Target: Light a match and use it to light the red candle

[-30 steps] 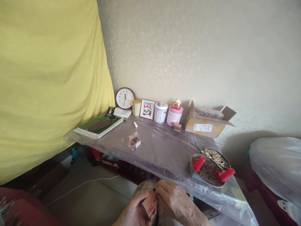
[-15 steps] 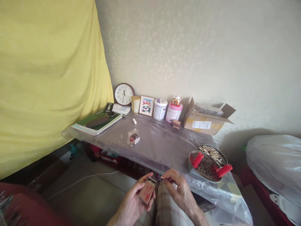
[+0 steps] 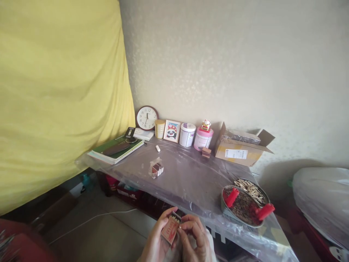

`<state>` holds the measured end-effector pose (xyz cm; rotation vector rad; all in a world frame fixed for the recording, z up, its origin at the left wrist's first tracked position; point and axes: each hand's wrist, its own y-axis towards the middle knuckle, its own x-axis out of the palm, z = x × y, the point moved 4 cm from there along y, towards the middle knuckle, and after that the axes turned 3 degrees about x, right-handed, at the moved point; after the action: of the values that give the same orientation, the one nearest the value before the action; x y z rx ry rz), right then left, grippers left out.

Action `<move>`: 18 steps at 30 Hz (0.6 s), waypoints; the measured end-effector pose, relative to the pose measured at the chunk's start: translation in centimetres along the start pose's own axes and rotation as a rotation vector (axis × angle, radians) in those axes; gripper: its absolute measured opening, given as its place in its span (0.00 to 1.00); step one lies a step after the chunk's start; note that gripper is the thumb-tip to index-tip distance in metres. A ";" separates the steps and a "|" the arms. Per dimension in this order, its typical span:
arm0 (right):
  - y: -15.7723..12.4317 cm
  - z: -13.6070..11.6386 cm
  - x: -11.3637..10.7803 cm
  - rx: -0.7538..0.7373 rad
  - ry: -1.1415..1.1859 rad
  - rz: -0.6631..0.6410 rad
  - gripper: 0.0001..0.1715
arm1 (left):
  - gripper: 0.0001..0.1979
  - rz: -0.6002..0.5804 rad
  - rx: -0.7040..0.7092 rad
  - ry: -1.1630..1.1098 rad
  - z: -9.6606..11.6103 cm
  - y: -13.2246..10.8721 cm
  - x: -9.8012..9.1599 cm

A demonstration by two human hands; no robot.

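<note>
Over my lap, my left hand (image 3: 156,236) grips a partly slid-open matchbox (image 3: 170,230) with red print, its upper end showing several dark-tipped matches (image 3: 175,218). Beside the box's right edge, my right hand (image 3: 195,234) has thumb and forefinger pinched on a match (image 3: 179,228), of which only a small pale end shows. Most of that match is hidden by the fingers. Whether it touches the side of the box I cannot tell.
A plastic-covered table (image 3: 185,178) lies ahead. On its right stands a tin (image 3: 241,205) with two red candles, beside a tin of matchsticks (image 3: 249,188). Wrapped matchboxes (image 3: 156,169) lie mid-table. A carton (image 3: 240,149), canisters (image 3: 187,134) and a clock (image 3: 147,117) line the wall.
My right hand has moved left and down, bringing the pinched match to the matchbox's right side. The left hand still holds the box. The view has tilted up slightly.
</note>
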<state>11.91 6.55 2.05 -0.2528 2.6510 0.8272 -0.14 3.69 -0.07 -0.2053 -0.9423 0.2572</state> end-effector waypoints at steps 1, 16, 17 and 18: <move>-0.1 0.2 0.1 0.023 0.030 0.014 0.13 | 0.22 0.012 0.000 0.013 0.0 0.0 -0.1; -0.3 0.9 0.3 0.000 0.048 0.007 0.11 | 0.20 0.021 0.201 0.331 0.3 0.2 -0.6; -0.2 0.9 0.4 -0.007 0.048 0.003 0.11 | 0.19 0.027 0.206 0.358 0.4 0.2 -0.6; -0.2 0.8 0.3 -0.016 0.045 0.004 0.11 | 0.18 0.039 0.212 0.385 0.4 0.1 -0.6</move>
<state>11.87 6.84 1.19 -0.2730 2.6881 0.8537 -0.84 3.67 -0.35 -0.0731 -0.5255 0.3376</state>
